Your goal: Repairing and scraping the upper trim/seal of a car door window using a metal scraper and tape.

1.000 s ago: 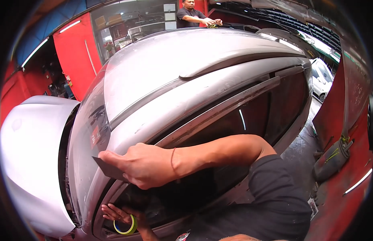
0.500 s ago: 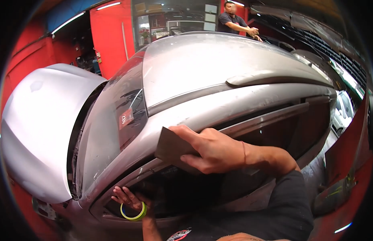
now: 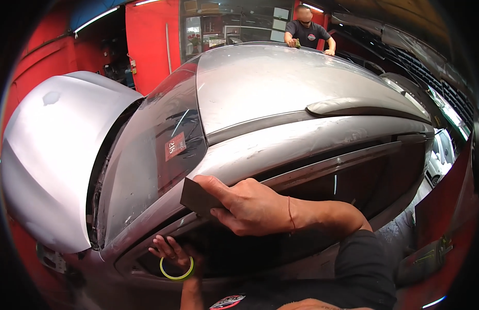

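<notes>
My right hand (image 3: 244,206) pinches a dark grey sheet of sandpaper (image 3: 199,199) between thumb and fingers. The sheet lies over the silver car's front roof pillar (image 3: 169,206), beside the windshield and above the side window. Lower left, my left hand (image 3: 169,250) has its fingers spread near the dark front side window (image 3: 218,253). A yellow-green ring (image 3: 167,274), like a roll of tape, hangs around that hand near the wrist. Whether the left palm touches the car is hidden.
Across the silver roof (image 3: 249,88), another person (image 3: 307,36) leans with hands at its far edge, a small greenish thing in one. The pale hood (image 3: 64,144) stands raised at left. A roof rail (image 3: 363,107) runs along the roof's near side.
My right hand and the sandpaper have moved left along the pillar, toward the windshield's lower end. The other person has turned and bent toward the roof. My left hand stays near the window.
</notes>
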The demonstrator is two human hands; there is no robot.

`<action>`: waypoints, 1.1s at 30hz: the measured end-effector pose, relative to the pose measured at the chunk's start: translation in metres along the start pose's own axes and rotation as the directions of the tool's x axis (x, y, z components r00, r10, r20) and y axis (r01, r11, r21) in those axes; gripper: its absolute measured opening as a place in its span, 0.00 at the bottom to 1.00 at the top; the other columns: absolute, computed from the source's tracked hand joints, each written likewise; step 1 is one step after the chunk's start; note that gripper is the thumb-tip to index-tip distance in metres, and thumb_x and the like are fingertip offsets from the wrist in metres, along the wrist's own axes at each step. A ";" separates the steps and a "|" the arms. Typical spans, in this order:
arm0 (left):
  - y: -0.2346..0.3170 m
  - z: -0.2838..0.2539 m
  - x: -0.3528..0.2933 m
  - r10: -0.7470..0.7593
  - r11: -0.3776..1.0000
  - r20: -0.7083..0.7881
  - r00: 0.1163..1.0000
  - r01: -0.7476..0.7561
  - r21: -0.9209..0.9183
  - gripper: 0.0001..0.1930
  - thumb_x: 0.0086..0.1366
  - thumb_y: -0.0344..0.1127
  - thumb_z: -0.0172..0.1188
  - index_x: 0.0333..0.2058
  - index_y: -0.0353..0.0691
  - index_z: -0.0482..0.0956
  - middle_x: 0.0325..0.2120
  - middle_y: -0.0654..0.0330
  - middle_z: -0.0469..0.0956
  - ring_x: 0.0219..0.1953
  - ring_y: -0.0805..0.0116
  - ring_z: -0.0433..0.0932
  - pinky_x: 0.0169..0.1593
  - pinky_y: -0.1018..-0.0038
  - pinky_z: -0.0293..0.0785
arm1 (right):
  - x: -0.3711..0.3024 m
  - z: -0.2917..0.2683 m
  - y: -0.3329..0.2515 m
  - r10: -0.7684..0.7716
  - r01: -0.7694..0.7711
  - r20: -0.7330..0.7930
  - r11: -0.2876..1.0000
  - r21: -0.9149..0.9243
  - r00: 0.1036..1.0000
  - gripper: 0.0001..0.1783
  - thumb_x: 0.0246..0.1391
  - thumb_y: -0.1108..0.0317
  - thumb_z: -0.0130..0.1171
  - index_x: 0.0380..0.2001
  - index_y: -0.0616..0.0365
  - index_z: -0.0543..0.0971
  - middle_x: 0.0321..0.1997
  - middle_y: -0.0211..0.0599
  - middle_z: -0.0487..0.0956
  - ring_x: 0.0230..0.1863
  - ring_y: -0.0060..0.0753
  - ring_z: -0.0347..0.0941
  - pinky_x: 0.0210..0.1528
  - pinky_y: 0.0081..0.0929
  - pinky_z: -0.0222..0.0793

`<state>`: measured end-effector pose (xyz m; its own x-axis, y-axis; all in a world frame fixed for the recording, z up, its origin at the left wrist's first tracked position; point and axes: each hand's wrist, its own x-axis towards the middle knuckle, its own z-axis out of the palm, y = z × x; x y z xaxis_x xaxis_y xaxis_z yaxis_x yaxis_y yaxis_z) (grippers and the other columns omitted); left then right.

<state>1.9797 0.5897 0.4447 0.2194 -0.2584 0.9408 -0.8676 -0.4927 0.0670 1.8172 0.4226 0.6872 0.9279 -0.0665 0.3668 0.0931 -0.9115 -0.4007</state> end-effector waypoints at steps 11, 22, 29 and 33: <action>-0.006 0.004 -0.006 0.035 0.998 0.000 0.999 -0.034 0.061 0.27 0.73 0.42 0.37 0.64 0.31 0.60 0.66 0.41 0.57 0.69 0.46 0.55 0.71 0.48 0.40 | -0.016 -0.024 0.002 0.020 -0.019 -0.013 0.998 0.062 1.000 0.33 0.51 0.72 0.56 0.60 0.64 0.57 0.23 0.60 0.76 0.30 0.67 0.74 0.33 0.53 0.70; 0.007 0.001 0.003 -0.017 1.000 0.038 0.999 0.018 -0.018 0.33 0.70 0.45 0.50 0.67 0.33 0.54 0.67 0.40 0.53 0.70 0.44 0.50 0.70 0.43 0.37 | -0.029 -0.034 0.008 0.136 -0.132 -0.062 0.989 0.069 0.989 0.32 0.50 0.75 0.58 0.59 0.60 0.62 0.29 0.56 0.78 0.33 0.60 0.78 0.34 0.45 0.73; 0.016 0.014 0.016 -0.071 0.995 0.124 0.990 0.079 -0.057 0.30 0.65 0.28 0.47 0.66 0.31 0.54 0.68 0.40 0.50 0.71 0.40 0.47 0.70 0.42 0.36 | -0.007 -0.019 0.020 0.133 -0.111 -0.161 0.984 0.139 0.978 0.34 0.50 0.77 0.64 0.61 0.58 0.64 0.48 0.49 0.79 0.52 0.46 0.77 0.56 0.34 0.70; 0.012 0.006 0.007 -0.066 0.993 0.117 0.991 0.077 -0.085 0.31 0.64 0.27 0.46 0.66 0.30 0.54 0.68 0.40 0.49 0.72 0.40 0.44 0.69 0.40 0.33 | -0.034 -0.033 0.025 0.272 -0.207 -0.240 0.942 0.263 0.932 0.33 0.51 0.81 0.62 0.60 0.59 0.64 0.51 0.43 0.77 0.52 0.33 0.75 0.55 0.31 0.71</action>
<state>1.9734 0.5767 0.4505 0.3271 -0.3203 0.8890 -0.8832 -0.4383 0.1670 1.7761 0.3885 0.6923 0.8033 -0.4070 0.4348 -0.0091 -0.7384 -0.6744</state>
